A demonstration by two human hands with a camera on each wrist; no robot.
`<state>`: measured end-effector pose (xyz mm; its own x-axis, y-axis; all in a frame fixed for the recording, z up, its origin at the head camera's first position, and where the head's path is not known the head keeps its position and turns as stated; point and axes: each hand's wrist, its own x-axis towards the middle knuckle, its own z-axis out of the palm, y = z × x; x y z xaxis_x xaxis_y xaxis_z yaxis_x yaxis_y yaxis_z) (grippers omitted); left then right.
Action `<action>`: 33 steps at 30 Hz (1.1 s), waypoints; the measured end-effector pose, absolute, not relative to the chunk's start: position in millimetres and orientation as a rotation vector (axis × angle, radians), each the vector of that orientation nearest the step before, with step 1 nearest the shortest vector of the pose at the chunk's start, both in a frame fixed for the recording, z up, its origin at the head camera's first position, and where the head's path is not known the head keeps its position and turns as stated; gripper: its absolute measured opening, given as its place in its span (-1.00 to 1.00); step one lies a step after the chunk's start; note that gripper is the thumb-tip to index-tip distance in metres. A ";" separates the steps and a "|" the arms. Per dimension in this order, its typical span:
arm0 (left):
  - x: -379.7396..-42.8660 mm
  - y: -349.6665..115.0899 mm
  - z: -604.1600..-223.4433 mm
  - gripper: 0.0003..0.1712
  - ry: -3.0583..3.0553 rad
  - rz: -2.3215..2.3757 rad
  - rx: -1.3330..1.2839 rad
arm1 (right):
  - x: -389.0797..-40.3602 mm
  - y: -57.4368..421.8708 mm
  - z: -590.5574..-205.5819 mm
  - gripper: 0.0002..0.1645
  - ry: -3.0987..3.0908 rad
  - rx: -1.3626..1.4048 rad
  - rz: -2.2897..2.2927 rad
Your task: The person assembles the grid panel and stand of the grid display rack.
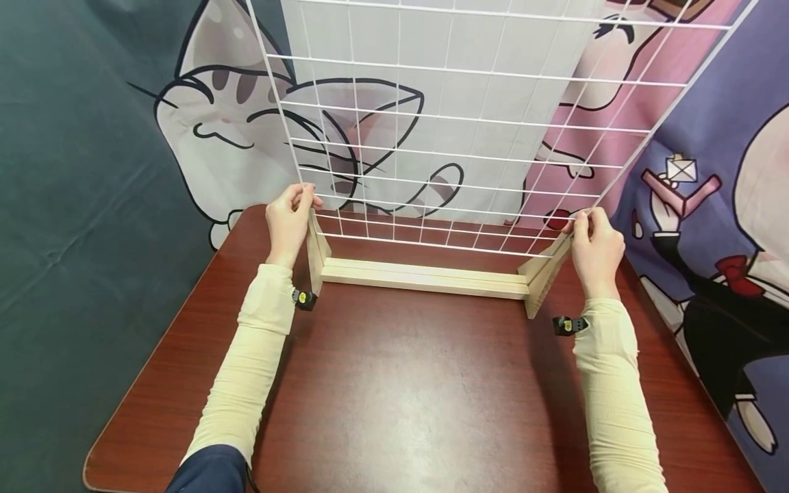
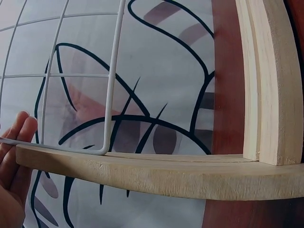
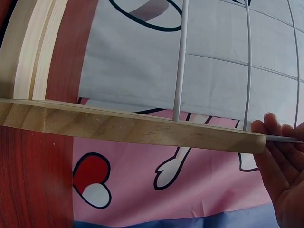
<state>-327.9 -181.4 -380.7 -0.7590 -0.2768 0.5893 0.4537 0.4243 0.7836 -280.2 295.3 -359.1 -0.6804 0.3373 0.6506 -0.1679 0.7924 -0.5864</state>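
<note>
A white wire grid panel point(image 1: 431, 244) stands within a pale wooden stand, its lower end between the two side boards. My left hand point(image 1: 288, 222) pinches the panel's left edge wire, just above the left side board point(image 1: 316, 252). In the left wrist view, the fingers point(image 2: 29, 128) lie by the board's tip and the grid's wire. On the other side, my right hand point(image 1: 596, 250) grips the right edge wire at the top of the right side board point(image 1: 544, 277). The right wrist view shows those fingers point(image 3: 271, 124) around the wire beside the board's end.
A wooden crossbar point(image 1: 425, 277) joins the side boards low down, on a reddish-brown table point(image 1: 401, 383). Behind it hangs a cloth printed with cartoon cats point(image 1: 234, 137). Small black cameras sit at the left wrist point(image 1: 305, 300) and the right wrist point(image 1: 568, 326).
</note>
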 end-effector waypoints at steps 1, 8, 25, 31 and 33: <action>-328.0 -181.1 -380.6 -0.68 -2.006 -1.384 -0.149 | -280.3 295.6 -359.0 -0.63 -2.179 -0.121 0.809; -329.6 -180.0 -380.8 -0.70 -1.996 -1.387 -0.158 | -280.7 297.3 -359.0 -0.65 -2.172 -0.098 0.830; -331.5 -175.2 -381.0 -0.78 -1.966 -1.391 -0.099 | -281.6 297.3 -358.7 -0.67 -2.190 -0.136 0.820; -330.5 -173.5 -382.2 -0.80 -1.949 -1.393 -0.062 | -282.7 297.6 -357.8 -0.67 -2.202 -0.154 0.847; -330.6 -172.5 -382.6 -0.80 -1.946 -1.390 -0.064 | -282.2 297.6 -357.4 -0.68 -2.201 -0.159 0.846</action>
<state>-330.6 -172.5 -382.6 -0.7308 -0.3580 0.5812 0.4339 0.4137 0.8004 -282.2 297.6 -357.4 -0.7043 0.3588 0.6126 -0.1442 0.7726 -0.6183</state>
